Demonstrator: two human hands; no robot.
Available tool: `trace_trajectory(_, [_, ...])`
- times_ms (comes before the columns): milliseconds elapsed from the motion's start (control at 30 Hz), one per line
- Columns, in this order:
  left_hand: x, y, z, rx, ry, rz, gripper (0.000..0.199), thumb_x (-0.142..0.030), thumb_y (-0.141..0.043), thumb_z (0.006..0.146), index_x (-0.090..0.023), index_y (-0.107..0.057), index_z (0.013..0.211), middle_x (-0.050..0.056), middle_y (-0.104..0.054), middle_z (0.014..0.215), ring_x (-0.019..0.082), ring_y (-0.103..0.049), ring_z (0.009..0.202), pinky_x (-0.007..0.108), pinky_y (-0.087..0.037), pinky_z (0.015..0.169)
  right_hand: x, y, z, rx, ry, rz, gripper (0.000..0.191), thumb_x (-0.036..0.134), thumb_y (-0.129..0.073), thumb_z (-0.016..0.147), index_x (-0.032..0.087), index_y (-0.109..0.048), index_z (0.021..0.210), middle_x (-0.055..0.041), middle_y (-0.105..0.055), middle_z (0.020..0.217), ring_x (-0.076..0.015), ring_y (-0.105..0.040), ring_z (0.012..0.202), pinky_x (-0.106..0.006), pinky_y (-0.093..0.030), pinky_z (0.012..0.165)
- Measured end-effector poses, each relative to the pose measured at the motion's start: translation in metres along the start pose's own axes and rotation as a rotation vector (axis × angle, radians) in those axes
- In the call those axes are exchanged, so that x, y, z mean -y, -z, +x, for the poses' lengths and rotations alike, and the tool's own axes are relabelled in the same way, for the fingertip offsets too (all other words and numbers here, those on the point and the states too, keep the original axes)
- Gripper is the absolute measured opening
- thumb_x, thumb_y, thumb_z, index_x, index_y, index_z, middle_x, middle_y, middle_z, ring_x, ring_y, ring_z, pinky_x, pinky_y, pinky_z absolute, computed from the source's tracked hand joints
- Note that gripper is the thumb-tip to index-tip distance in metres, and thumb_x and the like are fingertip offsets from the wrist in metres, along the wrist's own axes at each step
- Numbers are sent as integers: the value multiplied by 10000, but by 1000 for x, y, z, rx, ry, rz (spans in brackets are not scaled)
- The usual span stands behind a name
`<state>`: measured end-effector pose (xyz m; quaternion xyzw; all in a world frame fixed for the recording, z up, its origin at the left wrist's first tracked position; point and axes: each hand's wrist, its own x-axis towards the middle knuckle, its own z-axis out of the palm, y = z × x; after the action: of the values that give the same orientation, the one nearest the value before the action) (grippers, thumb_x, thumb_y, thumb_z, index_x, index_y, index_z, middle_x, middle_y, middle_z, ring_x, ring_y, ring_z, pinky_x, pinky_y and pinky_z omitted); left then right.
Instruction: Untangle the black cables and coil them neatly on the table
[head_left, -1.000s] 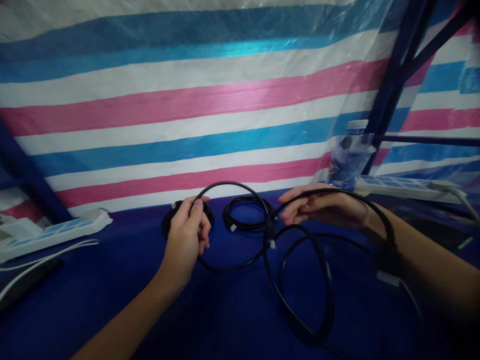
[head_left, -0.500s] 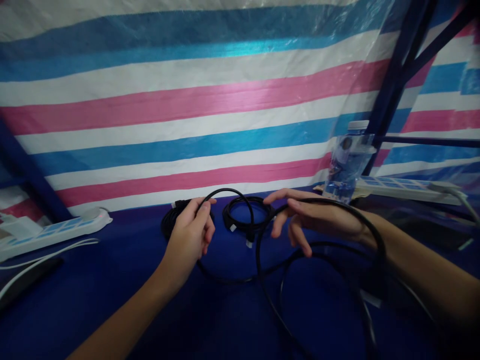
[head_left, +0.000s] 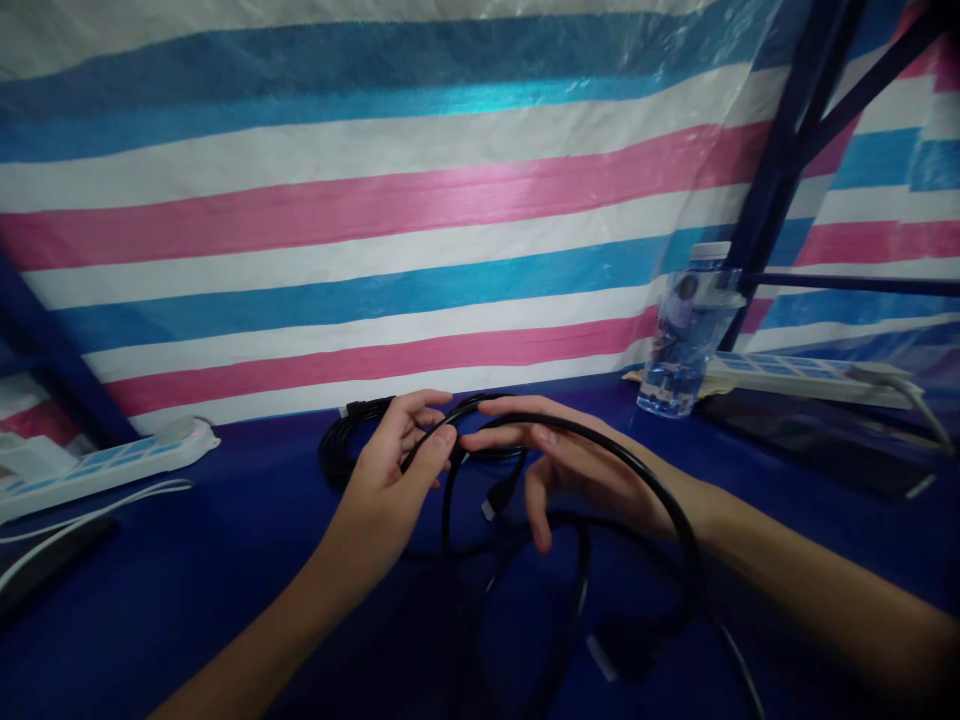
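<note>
Your left hand (head_left: pixel 394 465) pinches the black cable (head_left: pixel 652 477), which arcs from there rightward then nearward across your half-open right hand (head_left: pixel 592 470), whose hold you can't tell.

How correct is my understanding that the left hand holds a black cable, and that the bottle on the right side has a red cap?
Only the colour of the cap is wrong: the head view shows it white. The left hand holds a black cable, and the bottle is on the right side.
</note>
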<state>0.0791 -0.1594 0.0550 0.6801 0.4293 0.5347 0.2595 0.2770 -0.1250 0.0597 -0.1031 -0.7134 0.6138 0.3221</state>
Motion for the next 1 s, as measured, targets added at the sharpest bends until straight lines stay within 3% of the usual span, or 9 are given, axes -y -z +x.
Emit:
trace_trajectory(200, [-2, 7, -7, -126, -686, 684, 266, -235, -527, 834, -208, -544, 1099, 96, -491, 1168, 232, -446, 1105, 377, -334, 927, -2, 14, 4, -417, 110, -540, 311, 397, -429, 909, 179, -563, 1086, -58, -637, 900, -132, -603, 672, -273, -497, 630])
trace_trajectory(300, [-10, 6, -14, 101, -856, 722, 253, -365, -563, 812, -167, -573, 970, 97, -586, 999, 249, -519, 974, 398, -343, 855, -3, 20, 3, -556, 143, -839, 275, 392, -432, 907, 179, -589, 981, -44, -622, 854, -146, -581, 735, -271, -458, 668])
trace_trajectory(367, [-14, 0, -20, 369, -751, 712, 347, -510, -563, 781, -172, -578, 858, 50, -602, 783, 212, -550, 758, 360, -363, 716, -3, 23, 2, -595, 157, -987, 250, 374, -440, 902, 168, -582, 897, -43, -601, 820, -148, -553, 717, -276, -427, 652])
trace_trajectory(433, [-14, -7, -24, 605, -509, 647, 330, -519, -514, 811, -195, -576, 830, 4, -572, 672, 167, -525, 628, 315, -344, 619, -3, 24, 2, -612, 155, -1054, 236, 359, -448, 894, 163, -568, 842, -42, -580, 790, -149, -530, 705, -284, -403, 648])
trace_trajectory(500, [-13, -13, -27, 704, -269, 506, 254, -411, -415, 889, -218, -576, 848, -20, -546, 638, 125, -496, 576, 274, -328, 568, -3, 27, 3, -628, 146, -1047, 232, 361, -448, 891, 164, -560, 839, -46, -575, 805, -153, -531, 720, -289, -402, 665])
trace_trajectory(567, [-11, -15, -27, 622, -110, 281, 278, -347, -336, 923, -217, -574, 865, -33, -477, 557, 91, -426, 491, 239, -294, 497, -3, 31, 4, -657, 122, -996, 251, 381, -426, 898, 165, -547, 858, -49, -580, 809, -157, -545, 727, -288, -414, 661])
trace_trajectory(633, [-12, -10, -24, 375, -28, 28, 307, -390, -336, 923, -205, -576, 877, -47, -395, 471, 77, -349, 406, 222, -241, 419, -3, 36, 4, -690, 82, -944, 274, 400, -398, 905, 164, -532, 867, -55, -589, 803, -162, -554, 724, -288, -422, 643])
trace_trajectory(800, [-29, 9, -10, -313, -142, -399, 274, -365, -364, 911, -207, -578, 850, -73, -295, 361, 77, -296, 270, 238, -255, 373, -3, 48, 6, -720, -42, -859, 221, 351, -340, 917, 179, -458, 844, -60, -606, 783, -171, -559, 719, -318, -432, 673])
trace_trajectory(1000, [-40, 18, -1, -475, -202, -364, 247, -325, -361, 909, -232, -584, 861, -64, -272, 357, 93, -303, 274, 272, -227, 380, -1, 48, 6, -638, -187, -780, 167, 333, -351, 899, 189, -423, 854, 26, -486, 526, -131, -502, 472, -266, -431, 487])
